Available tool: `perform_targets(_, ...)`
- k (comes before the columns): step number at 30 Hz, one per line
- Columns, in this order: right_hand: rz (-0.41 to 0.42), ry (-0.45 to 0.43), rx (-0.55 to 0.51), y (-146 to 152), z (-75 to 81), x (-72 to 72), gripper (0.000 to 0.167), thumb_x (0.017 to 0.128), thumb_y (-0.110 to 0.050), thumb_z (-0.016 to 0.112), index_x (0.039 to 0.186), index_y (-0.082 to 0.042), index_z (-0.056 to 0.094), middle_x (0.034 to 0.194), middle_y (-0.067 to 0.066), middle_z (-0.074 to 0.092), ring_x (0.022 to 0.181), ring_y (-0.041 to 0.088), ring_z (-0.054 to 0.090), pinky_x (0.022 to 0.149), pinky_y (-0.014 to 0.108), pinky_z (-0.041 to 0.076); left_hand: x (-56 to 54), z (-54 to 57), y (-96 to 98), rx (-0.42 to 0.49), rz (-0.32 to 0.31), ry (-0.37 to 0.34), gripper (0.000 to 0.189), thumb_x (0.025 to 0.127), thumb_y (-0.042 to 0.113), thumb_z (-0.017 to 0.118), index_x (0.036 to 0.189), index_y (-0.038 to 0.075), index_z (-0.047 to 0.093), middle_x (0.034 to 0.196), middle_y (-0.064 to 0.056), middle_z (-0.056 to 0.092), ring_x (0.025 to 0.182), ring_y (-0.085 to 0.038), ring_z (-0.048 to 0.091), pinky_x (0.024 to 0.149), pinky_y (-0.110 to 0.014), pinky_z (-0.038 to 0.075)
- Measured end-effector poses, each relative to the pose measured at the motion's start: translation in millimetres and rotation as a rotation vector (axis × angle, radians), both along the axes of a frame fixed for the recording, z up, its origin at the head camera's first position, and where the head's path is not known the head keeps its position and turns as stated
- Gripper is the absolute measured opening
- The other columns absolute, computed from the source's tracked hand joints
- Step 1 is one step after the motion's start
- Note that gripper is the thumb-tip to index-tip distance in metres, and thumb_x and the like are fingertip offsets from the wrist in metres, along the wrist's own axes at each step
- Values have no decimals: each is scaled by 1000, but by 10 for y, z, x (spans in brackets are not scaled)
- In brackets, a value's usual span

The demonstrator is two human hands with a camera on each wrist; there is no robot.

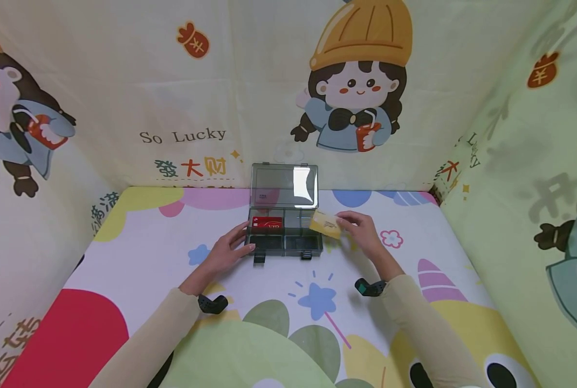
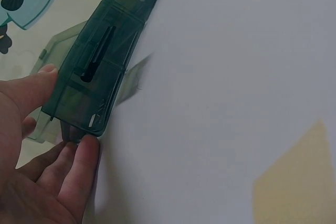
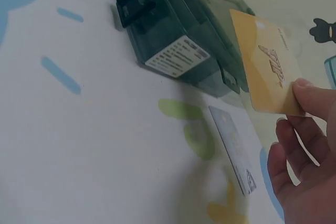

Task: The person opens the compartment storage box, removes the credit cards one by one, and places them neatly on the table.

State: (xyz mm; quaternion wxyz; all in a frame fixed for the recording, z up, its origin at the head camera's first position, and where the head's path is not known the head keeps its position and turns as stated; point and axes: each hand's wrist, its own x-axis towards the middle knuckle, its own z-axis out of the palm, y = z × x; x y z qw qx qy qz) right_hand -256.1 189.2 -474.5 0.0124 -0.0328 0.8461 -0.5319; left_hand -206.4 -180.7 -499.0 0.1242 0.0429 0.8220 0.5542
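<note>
Right grip point(image 1: 360, 227) is pinching a yellow card point(image 1: 324, 224), just right of centre in the head frame, beside the smoky box point(image 1: 284, 251). Left grip point(image 1: 228, 250) is spread against its left end, how firmly is kinda hard to tell. Red card point(image 1: 267, 222) sits in the upper-left compartment.

A plain, long beige left sleeve point(image 1: 145, 337) is ending in a snug cuff some way behind the left fingers point(image 2: 81, 174). A matching right sleeve point(image 1: 426, 323) is ending likewise behind the right fingers point(image 3: 289, 140). Between cuff and fingers, chunky black wrist devices are showing: a left one point(image 1: 213, 305) with rounded edges, and a right one point(image 1: 370, 288) bearing a teal-green patch.
</note>
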Motion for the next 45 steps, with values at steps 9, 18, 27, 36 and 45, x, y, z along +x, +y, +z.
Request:
perform_targets(9,-11,-62,23,137,-48,16,31,98,-27,58,121,-10,66,125,13,63,108,23,52,89,28,43,9,-5,-3,0,2,-8,74,91,30,67,154,28,27,156,-15,34,145,-31,33,109,-46,42)
perform_targets(18,-34,-186,37,308,-81,14,33,99,-28,56,126,-12,64,134,11,58,113,24,50,91,27,46,22,1,6,-9,9,-16,74,91,31,67,153,29,27,156,-14,33,145,-30,33,110,-46,42)
perform_targets(27,-16,-247,125,365,-137,6,32,100,-26,54,127,-11,63,129,14,58,102,25,51,74,22,47,29,13,22,-11,15,-25,74,92,29,67,153,29,26,157,-14,33,145,-29,33,109,-45,42)
perform_targets(36,22,-137,304,286,-190,-13,24,96,-20,59,114,-7,70,119,16,66,100,27,54,80,28,50,40,43,26,-5,13,-20,72,93,27,66,153,29,27,156,-14,33,145,-29,33,110,-45,42)
perform_targets(45,-15,-158,379,217,-168,-24,24,95,-23,61,112,-8,70,112,14,65,93,25,53,70,24,47,30,48,33,-10,12,-21,71,93,25,65,153,30,27,157,-15,32,145,-30,33,109,-45,42)
